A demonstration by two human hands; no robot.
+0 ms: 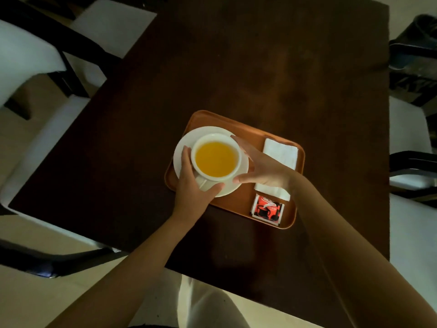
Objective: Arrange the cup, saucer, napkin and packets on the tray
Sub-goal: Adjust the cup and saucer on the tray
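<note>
Cup (pixel 216 158) of orange liquid sits on saucer (pixel 183 147), left half of tray (pixel 246 136) on the desk (pixel 260 67). Left hand (pixel 192 185) cups it from 8 o'clock, right hand (pixel 260 166) from 3 o'clock; fingers spread, touching the rims, equally near. Napkin (pixel 281 153) and packets (pixel 267 209) lie at 3 to 5 o'clock, under the right wrist. Cup handle points to 7 o'clock.
</note>
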